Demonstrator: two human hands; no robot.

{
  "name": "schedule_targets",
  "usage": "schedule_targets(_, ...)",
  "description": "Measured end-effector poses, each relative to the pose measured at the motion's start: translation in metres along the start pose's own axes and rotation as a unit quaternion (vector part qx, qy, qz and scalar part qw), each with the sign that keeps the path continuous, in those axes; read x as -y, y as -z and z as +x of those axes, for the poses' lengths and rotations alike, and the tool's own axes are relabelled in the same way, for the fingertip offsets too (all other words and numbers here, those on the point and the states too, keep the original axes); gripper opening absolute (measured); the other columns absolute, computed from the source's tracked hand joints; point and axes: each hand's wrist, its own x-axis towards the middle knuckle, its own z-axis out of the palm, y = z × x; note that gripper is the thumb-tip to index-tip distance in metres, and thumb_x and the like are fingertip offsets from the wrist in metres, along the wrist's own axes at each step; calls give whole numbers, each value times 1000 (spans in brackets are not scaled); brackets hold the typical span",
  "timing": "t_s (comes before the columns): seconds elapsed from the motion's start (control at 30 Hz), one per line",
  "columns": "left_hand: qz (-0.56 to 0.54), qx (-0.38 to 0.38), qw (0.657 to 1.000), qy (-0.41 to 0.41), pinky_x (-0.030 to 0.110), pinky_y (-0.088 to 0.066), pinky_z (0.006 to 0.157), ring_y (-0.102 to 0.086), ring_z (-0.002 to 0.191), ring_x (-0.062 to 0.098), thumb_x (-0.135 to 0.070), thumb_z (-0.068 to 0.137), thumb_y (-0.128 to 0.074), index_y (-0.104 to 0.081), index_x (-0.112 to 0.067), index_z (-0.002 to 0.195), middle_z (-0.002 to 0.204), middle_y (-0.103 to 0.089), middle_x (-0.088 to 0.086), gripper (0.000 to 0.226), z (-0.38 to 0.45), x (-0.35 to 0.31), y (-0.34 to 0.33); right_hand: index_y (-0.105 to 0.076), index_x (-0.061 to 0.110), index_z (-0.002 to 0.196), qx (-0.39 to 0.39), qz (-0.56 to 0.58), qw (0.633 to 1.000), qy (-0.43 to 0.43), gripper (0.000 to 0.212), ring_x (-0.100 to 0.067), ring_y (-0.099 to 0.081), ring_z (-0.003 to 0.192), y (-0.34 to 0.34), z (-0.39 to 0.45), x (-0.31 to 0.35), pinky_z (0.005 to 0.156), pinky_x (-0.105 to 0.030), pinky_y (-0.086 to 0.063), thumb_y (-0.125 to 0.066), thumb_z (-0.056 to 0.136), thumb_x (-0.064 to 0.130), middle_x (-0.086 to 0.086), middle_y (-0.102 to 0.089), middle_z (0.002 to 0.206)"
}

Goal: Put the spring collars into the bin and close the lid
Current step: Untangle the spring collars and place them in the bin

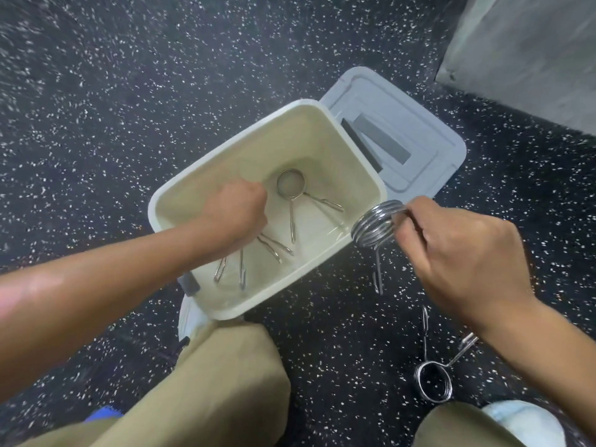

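coiled steel collar [375, 225] in right hand [464, 250]

The bin [206, 175] looks like smooth cream plastic with a soft shine on its inner walls. Its lid [419, 130] is matt grey plastic. The spring collars, one in the bin [291, 185], one held [375, 225] and one on the floor [432, 382], are bright polished metal wire. The floor [129, 75] is dark, rough-looking rubber with white speckles. The trousers [225, 382] are matt khaki cloth.
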Motion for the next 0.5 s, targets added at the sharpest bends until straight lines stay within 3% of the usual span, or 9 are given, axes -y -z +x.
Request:
schedule_targets(0.13, 10, -1, 1000, -19, 34, -39, 62, -47, 72, 33, -11, 86, -59, -42, -9, 79, 79, -50, 15, 18, 1, 2, -10, -54, 11, 66, 24, 9, 1000, 17, 35, -23, -27, 37, 5, 20, 12, 43, -24, -24, -51, 98, 24, 2, -32, 45)
schedule_targets(0.23, -3, 1, 1000, -11, 34, -40, 61, -49, 71, 33, -9, 84, -58, -49, -8, 81, 78, -49, 13, 10, 2, 7, -15, -46, 17, 66, 54, 21, 997, 51, 34, -27, -32, 36, 10, 43, 21, 43, -26, -23, -49, 98, 28, -1, -37, 44)
schedule_targets(0.4, -32, 14, 999, -4, 34, -40, 65, -50, 77, 35, -9, 87, -56, -48, -10, 85, 88, -55, 16, 7, 1, 10, -17, -48, 12, 66, 160, -5, 982, 101, 40, -29, -39, 48, 12, 91, 39, 45, -33, -23, -41, 99, 34, -2, -40, 51)
schedule_targets(0.5, -42, 11, 999, -1, 34, -41, 66, -60, 91, 39, -14, 89, -57, -57, -6, 93, 99, -62, 19, 8, 1, 12, -16, -48, 10, 64, 211, -18, 972, 99, 42, -32, -46, 57, -6, 120, 50, 49, -34, -29, -41, 97, 34, -7, -44, 57)
